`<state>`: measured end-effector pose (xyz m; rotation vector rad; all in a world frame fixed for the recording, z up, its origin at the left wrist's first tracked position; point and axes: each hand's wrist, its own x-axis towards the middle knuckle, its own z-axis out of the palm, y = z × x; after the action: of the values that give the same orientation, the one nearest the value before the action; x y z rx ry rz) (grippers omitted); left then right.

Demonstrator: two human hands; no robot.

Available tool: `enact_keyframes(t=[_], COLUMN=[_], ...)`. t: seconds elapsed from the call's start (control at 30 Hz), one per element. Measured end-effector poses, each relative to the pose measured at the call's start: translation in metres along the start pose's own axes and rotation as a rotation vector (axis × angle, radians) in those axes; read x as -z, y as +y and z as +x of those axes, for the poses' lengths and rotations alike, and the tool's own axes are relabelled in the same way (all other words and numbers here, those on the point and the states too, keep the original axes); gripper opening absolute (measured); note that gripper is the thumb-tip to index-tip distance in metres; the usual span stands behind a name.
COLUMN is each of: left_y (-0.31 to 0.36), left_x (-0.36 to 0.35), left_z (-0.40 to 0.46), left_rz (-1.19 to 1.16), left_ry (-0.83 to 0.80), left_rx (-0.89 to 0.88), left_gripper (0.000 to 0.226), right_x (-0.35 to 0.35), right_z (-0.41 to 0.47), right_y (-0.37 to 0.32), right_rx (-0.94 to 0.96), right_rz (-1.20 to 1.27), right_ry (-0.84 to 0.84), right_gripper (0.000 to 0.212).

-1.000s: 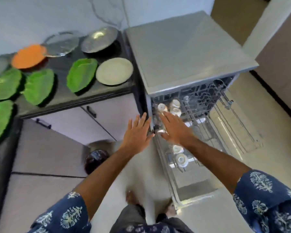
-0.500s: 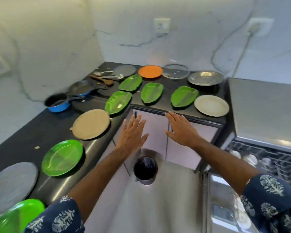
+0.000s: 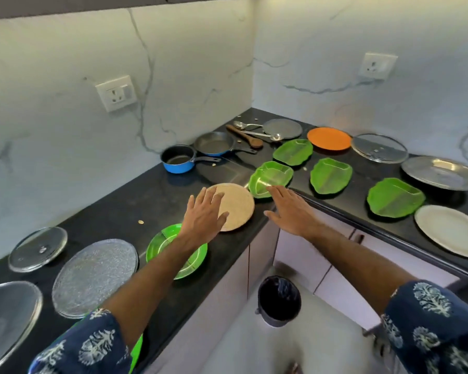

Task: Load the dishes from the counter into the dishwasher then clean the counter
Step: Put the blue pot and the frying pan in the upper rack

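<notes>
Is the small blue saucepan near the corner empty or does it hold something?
Empty, as far as shown: the blue saucepan stands upright on the counter, its dark inside bare.

Below me a black bin [image 3: 279, 298] stands on the pale floor [image 3: 295, 346], near the white cupboard doors [image 3: 335, 271]. The wall [image 3: 200, 63] is white with grey lines. I see one plug socket [image 3: 116, 93] on the left and another socket [image 3: 378, 65] far right.

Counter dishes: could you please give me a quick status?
Left hand open over tan plate. Right hand open beside green leaf dish. Nothing picked up; nothing blocking.
</notes>
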<state>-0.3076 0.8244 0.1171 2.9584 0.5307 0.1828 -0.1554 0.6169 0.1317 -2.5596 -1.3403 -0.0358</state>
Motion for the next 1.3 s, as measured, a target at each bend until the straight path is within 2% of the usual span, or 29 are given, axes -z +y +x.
enact_keyframes(t=[0.23,0.4,0.5,0.77,0.93,1.17,1.3], left_y=[-0.045,-0.055,-0.058,-0.103,-0.14,-0.158,-0.169], left_x=[-0.019,-0.029,-0.035,-0.04,-0.048,-0.055,-0.048], left_z=[0.068,0.15,0.193,0.248,0.251,0.242,0.235], left_rz=[-0.117,-0.621,-0.757,-0.624,-0.649,-0.699,-0.753], left_ry=[-0.005,-0.029,-0.015,0.005,0.037,0.029,0.127], left_rx=[0.14,0.476,0.612,0.697,0.784,0.806,0.848], left_gripper=[0.057,0.056,0.051,0.049,0.045,0.054,0.058], right_x=[-0.022,-0.047,-0.065,-0.112,-0.137,-0.165,-0.15], right_z=[0.101,0.182,0.226,0.341,0.387,0.4,0.374], right_y=[0.012,0.037,0.048,0.022,-0.01,-0.031,-0.026], right_rx=[0.036,0.074,0.089,0.036,-0.059,-0.111,-0.096], right_rz=[0.133,0.23,0.299,0.363,0.397,0.451,0.546], right_ry=[-0.083,-0.155,-0.212,-0.27,-0.371,-0.484,-0.462], right_gripper=[0.065,0.065,0.063,0.057,0.055,0.043,0.031])
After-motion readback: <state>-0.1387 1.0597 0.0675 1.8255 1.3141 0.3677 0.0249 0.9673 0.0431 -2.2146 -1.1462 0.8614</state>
